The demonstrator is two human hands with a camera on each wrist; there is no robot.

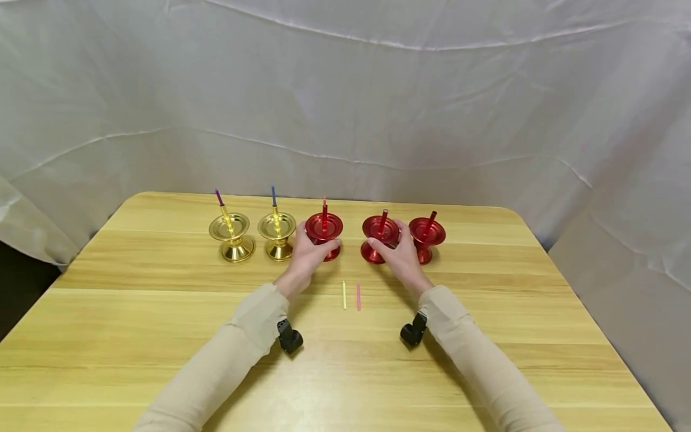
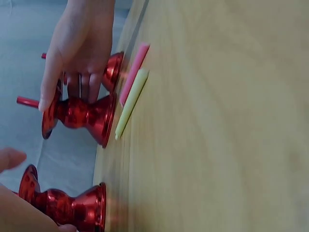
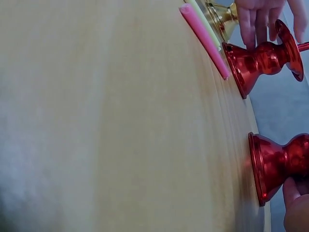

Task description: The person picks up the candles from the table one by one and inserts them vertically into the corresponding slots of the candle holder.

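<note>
My left hand (image 1: pixel 305 258) is curled about a red metal candle holder (image 1: pixel 325 225), thumb at the front under its dish. A small pinkish candle tip (image 1: pixel 324 200) rises from that holder's tube. To the right, my right hand (image 1: pixel 402 255) holds the middle red candle holder (image 1: pixel 372 253); in the left wrist view its thumb (image 2: pixel 47 92) lies against the dish while fingers reach behind the stem. Both holders stand upright on the table. Between the forearms lie a thin yellow candle (image 1: pixel 344 295) and a pink candle (image 1: pixel 358 297).
A third red candle holder (image 1: pixel 426 255) stands just right of my right hand. On the left are two gold candle holders, one with a purple candle (image 1: pixel 218 197), the other with a blue candle (image 1: pixel 273 195). Behind the wooden table (image 1: pixel 345 372) hangs a pale curtain (image 1: pixel 345 108).
</note>
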